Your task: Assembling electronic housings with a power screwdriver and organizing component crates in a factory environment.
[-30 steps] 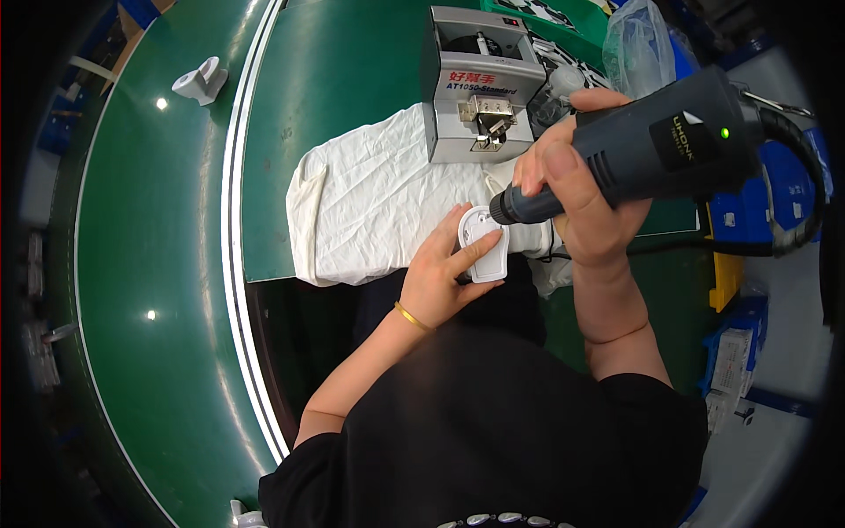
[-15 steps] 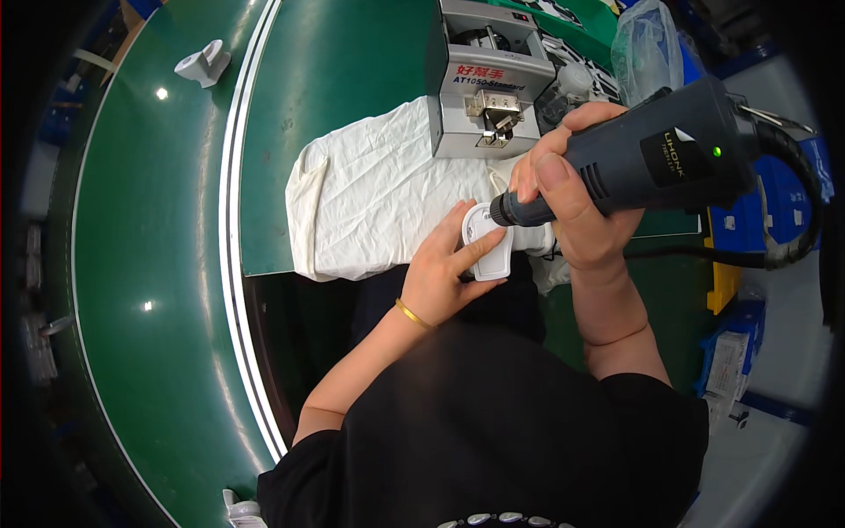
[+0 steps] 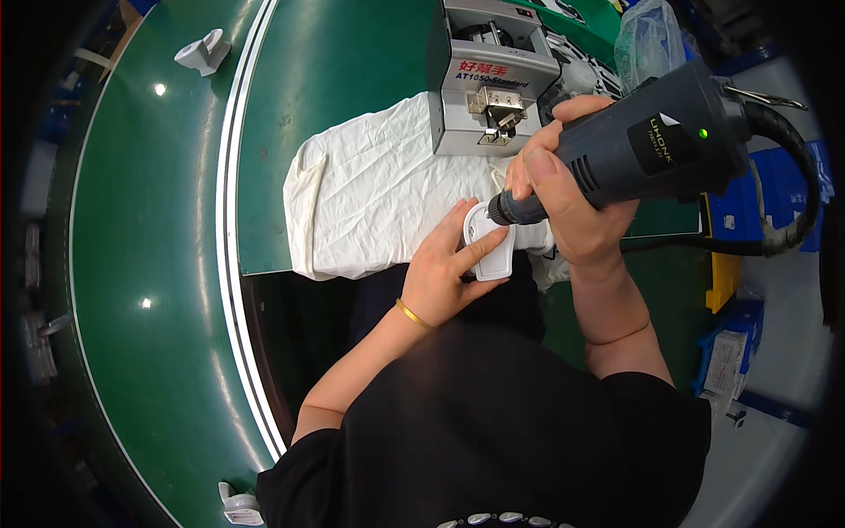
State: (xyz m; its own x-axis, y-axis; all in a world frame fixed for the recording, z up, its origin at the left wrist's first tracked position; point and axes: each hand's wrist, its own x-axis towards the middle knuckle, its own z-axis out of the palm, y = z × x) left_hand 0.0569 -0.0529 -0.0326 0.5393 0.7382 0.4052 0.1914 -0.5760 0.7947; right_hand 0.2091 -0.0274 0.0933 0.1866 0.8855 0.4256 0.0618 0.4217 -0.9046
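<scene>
My right hand [image 3: 572,189] is wrapped round a dark grey electric screwdriver [image 3: 651,145] with a green light lit near its cable end. The tool slants down to the left, and its black nose meets the upper part of a white plastic part [image 3: 495,255]. My left hand [image 3: 440,264] grips that part from the left, thumb across its face, fingers along its far side. The screwdriver's tip and whatever is under it are hidden. Beneath and behind the part lies a white cloth [image 3: 370,194] on the table.
A grey machine [image 3: 484,79] with a metal feeding front stands beyond the cloth. On the left, a green conveyor belt [image 3: 158,220] carries white plastic pieces, one far [image 3: 204,53] and one near [image 3: 239,506]. A black cable [image 3: 792,167] loops at the right, by blue bins [image 3: 766,198].
The screwdriver's rear end has shifted slightly left and up, while its nose stays at the white part. The white pieces on the conveyor have moved slightly away from me.
</scene>
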